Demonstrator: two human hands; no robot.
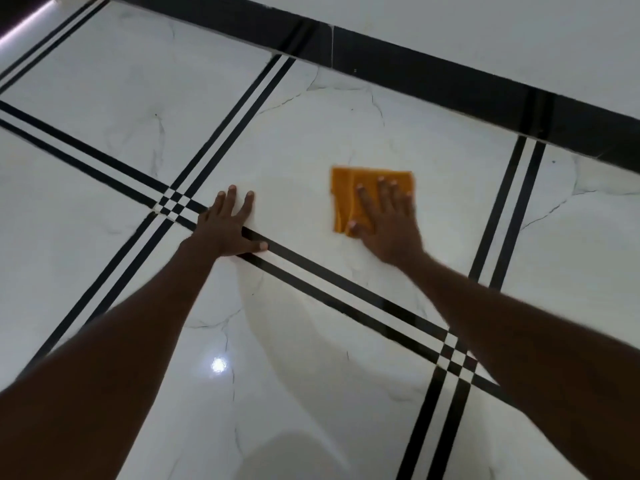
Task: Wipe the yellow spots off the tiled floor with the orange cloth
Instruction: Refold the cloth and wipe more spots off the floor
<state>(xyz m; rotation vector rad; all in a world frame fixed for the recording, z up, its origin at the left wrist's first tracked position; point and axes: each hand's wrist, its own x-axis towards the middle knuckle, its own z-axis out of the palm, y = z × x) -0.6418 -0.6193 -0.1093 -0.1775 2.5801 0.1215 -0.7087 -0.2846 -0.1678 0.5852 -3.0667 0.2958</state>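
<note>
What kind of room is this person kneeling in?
Probably an indoor room or hallway of a home or building, though which one is unclear. The glossy white marble-look tiled floor with black double stripes meets a black skirting band below a pale wall.

A black skirting band (450, 81) runs along the far edge from the upper middle down to the right, with a pale wall (485, 29) above it. A vertical seam (331, 46) breaks the band left of its middle. A bright strip of light (27, 24) shows in the far left corner. A small round glare spot (219, 365) shines near, left of centre.
</note>
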